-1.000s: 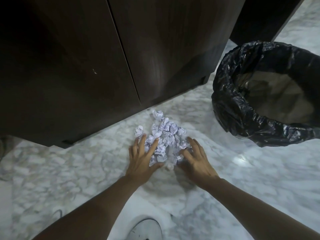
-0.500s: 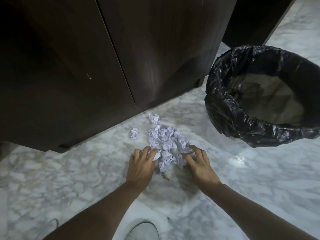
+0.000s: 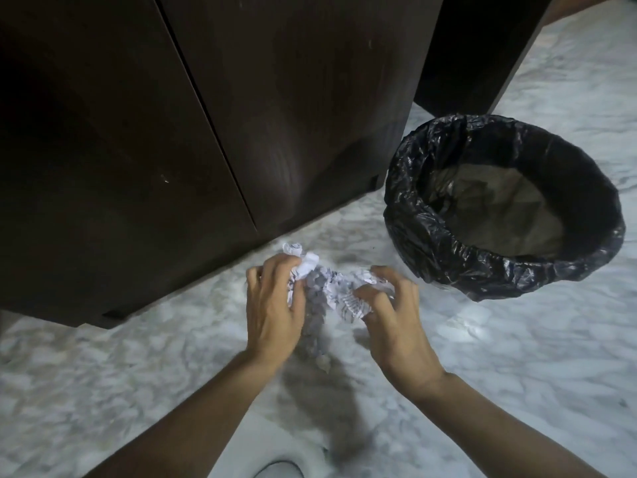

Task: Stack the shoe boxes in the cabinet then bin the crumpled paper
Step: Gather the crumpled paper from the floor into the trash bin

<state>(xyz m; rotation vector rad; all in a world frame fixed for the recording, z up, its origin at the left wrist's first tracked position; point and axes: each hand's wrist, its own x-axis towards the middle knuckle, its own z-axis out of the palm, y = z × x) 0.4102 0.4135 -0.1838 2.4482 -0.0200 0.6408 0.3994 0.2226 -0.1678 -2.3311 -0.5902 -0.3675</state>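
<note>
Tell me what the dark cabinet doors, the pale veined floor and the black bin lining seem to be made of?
Dark cabinet doors: probably wood or veneer, faint grain, dull sheen. Pale veined floor: polished marble or lookalike tile, reflecting light. Black bin lining: thin glossy plastic, wrinkled.

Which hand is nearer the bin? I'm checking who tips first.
The right hand, gripping crumpled white paper beside the black-lined bin; the left hand sits farther.

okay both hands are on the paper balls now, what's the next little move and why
Probably lift the bundle and swing it right, over the bin. Both the left hand and right hand already curl around the crumpled paper, and the lined bin stands open nearby. One ball by the cabinet may stay behind.
</note>
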